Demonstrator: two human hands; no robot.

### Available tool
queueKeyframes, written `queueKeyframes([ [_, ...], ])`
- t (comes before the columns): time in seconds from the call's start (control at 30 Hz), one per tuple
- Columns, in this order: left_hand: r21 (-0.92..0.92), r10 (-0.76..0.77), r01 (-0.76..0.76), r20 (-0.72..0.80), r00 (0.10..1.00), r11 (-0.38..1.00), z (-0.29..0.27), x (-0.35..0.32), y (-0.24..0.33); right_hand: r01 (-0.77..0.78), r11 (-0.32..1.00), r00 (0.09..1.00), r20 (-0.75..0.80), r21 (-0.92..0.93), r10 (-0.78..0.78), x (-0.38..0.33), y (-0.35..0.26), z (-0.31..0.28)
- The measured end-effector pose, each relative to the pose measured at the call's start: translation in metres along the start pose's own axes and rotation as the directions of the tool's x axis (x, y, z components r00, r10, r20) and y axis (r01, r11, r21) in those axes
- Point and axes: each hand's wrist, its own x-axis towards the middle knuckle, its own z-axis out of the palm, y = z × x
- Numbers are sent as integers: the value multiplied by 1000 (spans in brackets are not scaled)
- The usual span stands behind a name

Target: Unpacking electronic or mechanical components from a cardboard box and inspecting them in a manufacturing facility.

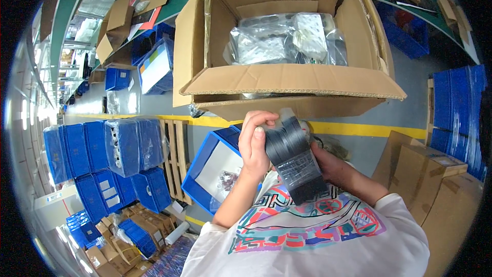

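Head view: apparently at the handling step, gripping black bundle (293, 155) clamped between left hand (253, 141) and right hand (332, 166); for next move, support both sides.

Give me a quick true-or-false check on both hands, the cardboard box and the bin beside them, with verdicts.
1. The left hand and right hand hold a dark bundle. True.
2. The large cardboard box has items in clear plastic inside. True.
3. The box is closed. False: its top stands open.
4. A blue bin is left of the dark bundle. True.
5. The dark bundle lies inside the box. False: it is in the hands, nearer the person.
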Motion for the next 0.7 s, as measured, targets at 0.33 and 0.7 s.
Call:
queueKeyframes([
  [0.33, 8, 11, -11, 5, 1000, 1000, -1, 0, 2, -4, 1000, 1000, 11, 31, 3, 3, 4, -2],
  [0.7, -56, 69, -70, -19, 997, 996, -3, 0, -6, -5, 985, 989, 147, 173, -21, 8, 11, -17],
])
